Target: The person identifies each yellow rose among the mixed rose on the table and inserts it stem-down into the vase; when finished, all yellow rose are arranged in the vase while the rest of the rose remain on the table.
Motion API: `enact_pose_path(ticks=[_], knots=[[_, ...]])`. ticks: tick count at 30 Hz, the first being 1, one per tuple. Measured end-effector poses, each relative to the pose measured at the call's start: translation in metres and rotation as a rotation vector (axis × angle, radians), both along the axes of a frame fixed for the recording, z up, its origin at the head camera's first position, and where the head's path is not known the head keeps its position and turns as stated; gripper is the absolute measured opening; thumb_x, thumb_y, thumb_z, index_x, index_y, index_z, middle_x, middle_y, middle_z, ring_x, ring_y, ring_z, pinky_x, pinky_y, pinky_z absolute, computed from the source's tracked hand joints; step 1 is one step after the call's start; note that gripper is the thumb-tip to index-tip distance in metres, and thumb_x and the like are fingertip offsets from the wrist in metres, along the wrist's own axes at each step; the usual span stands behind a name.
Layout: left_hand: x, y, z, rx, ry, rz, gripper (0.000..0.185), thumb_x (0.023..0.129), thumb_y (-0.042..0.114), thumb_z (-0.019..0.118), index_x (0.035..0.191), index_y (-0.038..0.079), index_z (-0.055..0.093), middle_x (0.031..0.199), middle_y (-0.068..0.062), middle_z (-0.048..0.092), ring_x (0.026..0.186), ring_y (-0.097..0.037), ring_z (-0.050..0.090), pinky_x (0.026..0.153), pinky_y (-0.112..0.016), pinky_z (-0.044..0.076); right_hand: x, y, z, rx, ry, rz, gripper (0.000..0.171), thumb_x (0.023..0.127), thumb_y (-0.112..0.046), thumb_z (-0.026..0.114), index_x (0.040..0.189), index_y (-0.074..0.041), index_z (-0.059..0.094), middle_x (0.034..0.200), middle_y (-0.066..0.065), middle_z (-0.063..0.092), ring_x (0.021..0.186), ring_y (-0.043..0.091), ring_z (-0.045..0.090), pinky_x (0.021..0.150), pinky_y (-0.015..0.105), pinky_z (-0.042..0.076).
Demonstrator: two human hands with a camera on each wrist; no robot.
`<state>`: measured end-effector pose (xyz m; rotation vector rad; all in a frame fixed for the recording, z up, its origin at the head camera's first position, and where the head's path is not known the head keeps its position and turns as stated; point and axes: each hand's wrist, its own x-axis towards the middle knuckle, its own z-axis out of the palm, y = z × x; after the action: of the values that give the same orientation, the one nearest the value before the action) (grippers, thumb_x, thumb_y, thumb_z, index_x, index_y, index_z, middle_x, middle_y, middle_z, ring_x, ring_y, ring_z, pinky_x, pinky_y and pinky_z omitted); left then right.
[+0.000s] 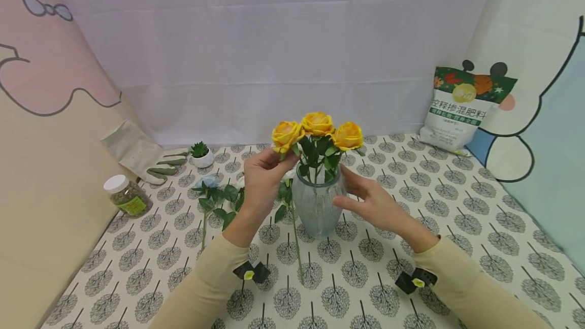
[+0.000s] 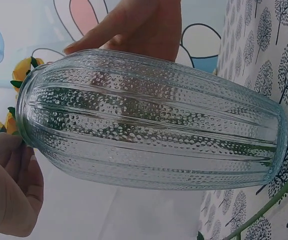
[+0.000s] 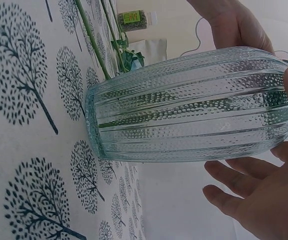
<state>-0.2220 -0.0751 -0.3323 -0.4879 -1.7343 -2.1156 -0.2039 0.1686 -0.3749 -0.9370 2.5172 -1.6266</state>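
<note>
Three artificial yellow roses (image 1: 317, 124) stand in a ribbed, pale blue glass vase (image 1: 315, 207), which is upright on the patterned cloth. My left hand (image 1: 263, 182) is at the left of the rim, its thumb and fingertips pinching the leftmost yellow rose (image 1: 287, 134) just under the bloom. On the other side, my right hand (image 1: 372, 201) is beside the vase with the thumb in front and the fingers loosely spread behind the glass. In the right wrist view, those fingers (image 3: 234, 180) are relaxed along the vase wall. Green stems show through the glass.
Loose flowers lie left of the vase, among them a blue one (image 1: 207, 182) with leafy stems. Farther left are a lidded jar (image 1: 130, 198), a pair of gloves (image 1: 137, 149) and a small potted succulent (image 1: 201, 155). A fertilizer bag (image 1: 459, 110) leans at the back right.
</note>
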Motion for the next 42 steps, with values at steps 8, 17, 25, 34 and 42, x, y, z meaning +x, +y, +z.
enact_pose_path(ticks=[8,17,25,34,42], knots=[[-0.003,-0.001,-0.002,-0.023,-0.039,-0.016,0.021,0.085,-0.003,0.077,0.103,-0.01,0.072,0.097,-0.008,0.076,0.094,-0.021,0.072,0.088,-0.041,0.058,0.0,0.0,0.0,0.003,-0.011,0.001,0.083,0.096,-0.033,0.068,0.156,0.0,0.022,0.156,0.021,0.034,0.132,0.036,0.051,0.11,0.051,0.037],[-0.004,-0.009,-0.001,-0.083,-0.042,-0.065,0.014,0.086,0.006,0.078,0.099,0.002,0.077,0.088,-0.001,0.076,0.082,-0.02,0.069,0.082,-0.037,0.059,-0.001,0.001,0.0,0.005,-0.01,0.001,0.083,0.097,-0.033,0.068,0.156,0.0,0.022,0.157,0.02,0.032,0.132,0.036,0.051,0.11,0.051,0.037],[-0.008,-0.022,0.003,-0.175,-0.055,-0.046,0.019,0.091,0.002,0.071,0.106,-0.008,0.073,0.09,-0.009,0.075,0.081,-0.029,0.068,0.071,-0.031,0.058,0.0,0.0,0.0,0.004,-0.019,0.002,0.082,0.097,-0.032,0.068,0.156,0.0,0.022,0.156,0.021,0.033,0.132,0.037,0.051,0.111,0.052,0.037],[-0.037,-0.054,-0.01,-0.36,-0.195,0.067,0.023,0.095,0.013,0.069,0.116,0.004,0.073,0.108,-0.014,0.072,0.096,-0.027,0.068,0.079,-0.034,0.059,-0.001,0.001,0.0,0.005,-0.016,-0.002,0.082,0.097,-0.032,0.068,0.157,0.0,0.022,0.156,0.021,0.034,0.131,0.037,0.051,0.11,0.052,0.038],[-0.063,-0.082,-0.038,-0.576,-0.351,0.218,0.023,0.096,0.018,0.069,0.115,0.006,0.073,0.11,-0.01,0.069,0.098,-0.026,0.064,0.081,-0.039,0.055,0.0,0.001,-0.001,-0.002,-0.017,0.003,0.082,0.097,-0.032,0.068,0.156,0.0,0.022,0.156,0.021,0.033,0.131,0.037,0.051,0.11,0.052,0.038]])
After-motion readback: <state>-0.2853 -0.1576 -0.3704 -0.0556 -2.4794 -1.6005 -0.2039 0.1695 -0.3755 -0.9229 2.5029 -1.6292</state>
